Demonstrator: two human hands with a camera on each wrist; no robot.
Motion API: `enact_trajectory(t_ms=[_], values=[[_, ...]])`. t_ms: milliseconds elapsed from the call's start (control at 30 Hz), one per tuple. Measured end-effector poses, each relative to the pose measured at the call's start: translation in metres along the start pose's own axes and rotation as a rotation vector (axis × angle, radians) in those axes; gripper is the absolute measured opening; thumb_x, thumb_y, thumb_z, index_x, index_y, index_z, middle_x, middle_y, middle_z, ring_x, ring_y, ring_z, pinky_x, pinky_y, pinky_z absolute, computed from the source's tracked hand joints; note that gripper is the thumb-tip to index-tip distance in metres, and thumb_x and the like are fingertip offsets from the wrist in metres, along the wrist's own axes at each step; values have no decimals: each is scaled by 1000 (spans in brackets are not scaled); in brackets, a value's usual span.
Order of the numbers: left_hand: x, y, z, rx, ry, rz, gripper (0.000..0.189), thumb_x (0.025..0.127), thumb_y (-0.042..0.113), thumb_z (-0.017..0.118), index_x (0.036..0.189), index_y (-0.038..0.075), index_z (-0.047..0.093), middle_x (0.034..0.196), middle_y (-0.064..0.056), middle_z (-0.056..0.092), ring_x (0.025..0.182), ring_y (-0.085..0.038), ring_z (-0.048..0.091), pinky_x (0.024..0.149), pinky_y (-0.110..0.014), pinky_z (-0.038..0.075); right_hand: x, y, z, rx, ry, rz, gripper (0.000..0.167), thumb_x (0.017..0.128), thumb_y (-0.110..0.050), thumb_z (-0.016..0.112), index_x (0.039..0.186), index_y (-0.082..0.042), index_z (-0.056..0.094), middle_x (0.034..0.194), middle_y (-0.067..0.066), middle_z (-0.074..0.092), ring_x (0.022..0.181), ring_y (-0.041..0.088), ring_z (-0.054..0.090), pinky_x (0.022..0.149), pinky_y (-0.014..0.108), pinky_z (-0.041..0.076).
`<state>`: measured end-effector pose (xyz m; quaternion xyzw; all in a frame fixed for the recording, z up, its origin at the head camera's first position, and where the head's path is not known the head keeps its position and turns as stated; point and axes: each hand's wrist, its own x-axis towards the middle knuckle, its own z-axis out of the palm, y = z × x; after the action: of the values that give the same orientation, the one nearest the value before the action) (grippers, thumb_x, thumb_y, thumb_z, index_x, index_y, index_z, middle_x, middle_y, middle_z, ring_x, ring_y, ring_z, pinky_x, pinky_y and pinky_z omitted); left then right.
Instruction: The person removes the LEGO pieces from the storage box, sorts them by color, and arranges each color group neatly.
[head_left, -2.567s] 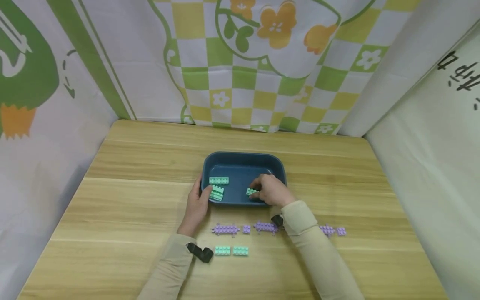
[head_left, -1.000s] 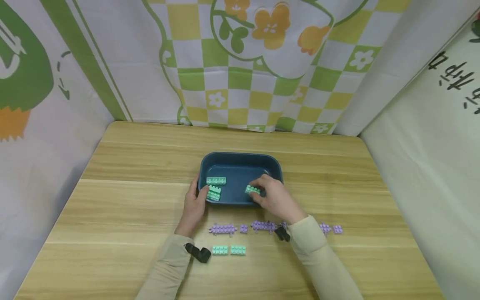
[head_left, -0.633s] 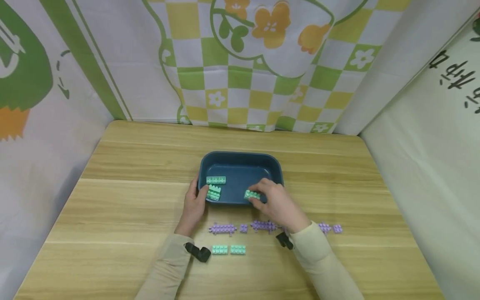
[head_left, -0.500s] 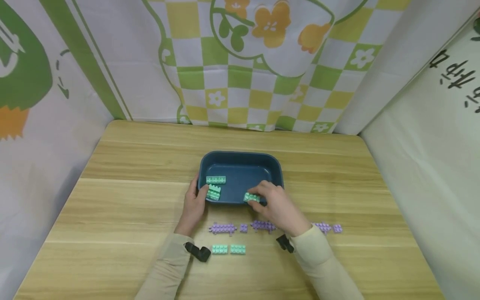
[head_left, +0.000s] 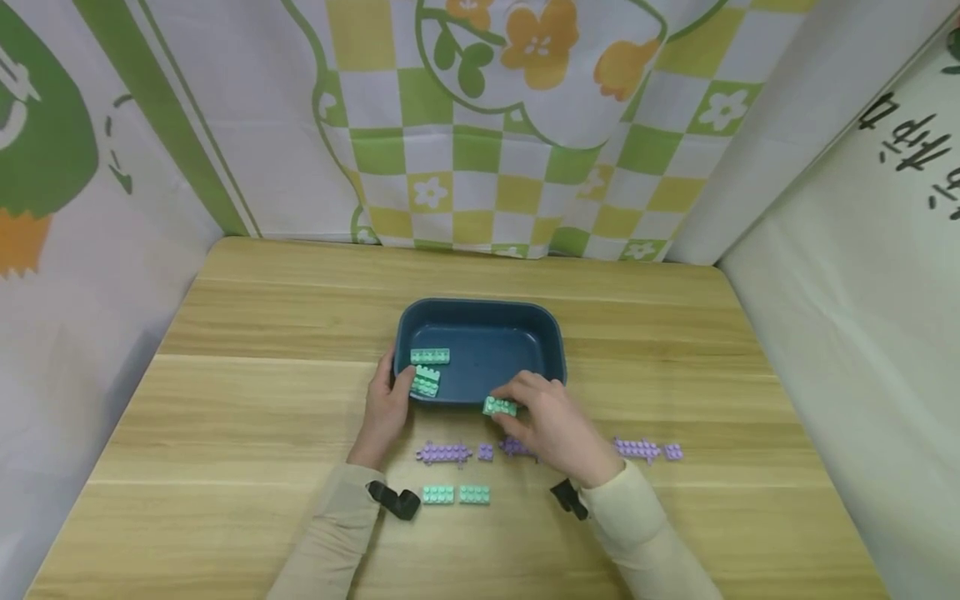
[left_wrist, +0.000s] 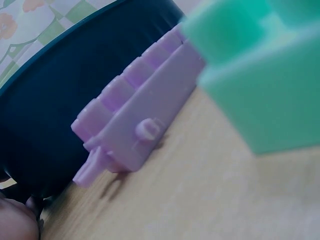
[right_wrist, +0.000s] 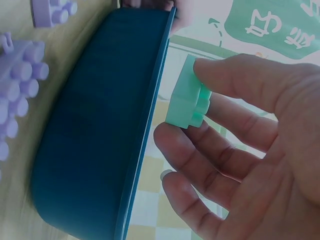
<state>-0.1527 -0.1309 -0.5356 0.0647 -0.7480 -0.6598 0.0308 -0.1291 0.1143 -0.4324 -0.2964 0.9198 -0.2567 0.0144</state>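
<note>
My left hand [head_left: 385, 419] grips the left side of a dark blue bin [head_left: 480, 312], its thumb over the rim. With thumb and fingers, my right hand [head_left: 558, 429] pinches a mint green toy building brick [head_left: 498, 407] just above the bin's front rim. The right wrist view shows that brick [right_wrist: 185, 95] held clear of the bin wall. Inside the bin, at left, lie one mint brick [head_left: 430, 357] and, by the left thumb, more mint brick pieces [head_left: 425, 382], partly covered.
In front of the bin runs a row of purple pieces, including a long one with side pegs [head_left: 444, 453], a small square brick [head_left: 485, 452] and another long one [head_left: 637, 448]. The right hand partly hides the row. Nearer are two mint bricks [head_left: 438, 495] on the wooden table [head_left: 262, 333].
The right hand has picked up the mint brick and brought it from inside the bin toward me, over the front rim. My left hand keeps its hold on the bin.
</note>
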Motion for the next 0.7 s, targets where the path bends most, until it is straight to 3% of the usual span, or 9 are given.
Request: enact_trajectory(t_ms=[200,400,700], values=[[1,0,0,-6,-12,-1,55,102,22,45,153,10,27,154,-11,33,142,-26,28,117,-42,24,-10,-6,3,-10,-14,31,27,84,-19,77,109,-13,72,98,-9,64,90,10,59,77,30,45],[1,1,-1,-8,-10,-6,55,103,23,45,153,11,28,154,-11,33,142,-26,27,117,-41,23,-23,-8,10,-56,-2,-2,27,80,-18,80,106,-14,72,97,-9,64,92,10,59,85,36,45],[1,0,-2,-4,-17,-10,54,103,23,44,153,10,29,155,-10,32,144,-25,26,118,-41,21,-40,-6,22,-76,-36,6,28,79,-21,80,106,-16,72,97,-9,62,90,11,57,86,36,44]])
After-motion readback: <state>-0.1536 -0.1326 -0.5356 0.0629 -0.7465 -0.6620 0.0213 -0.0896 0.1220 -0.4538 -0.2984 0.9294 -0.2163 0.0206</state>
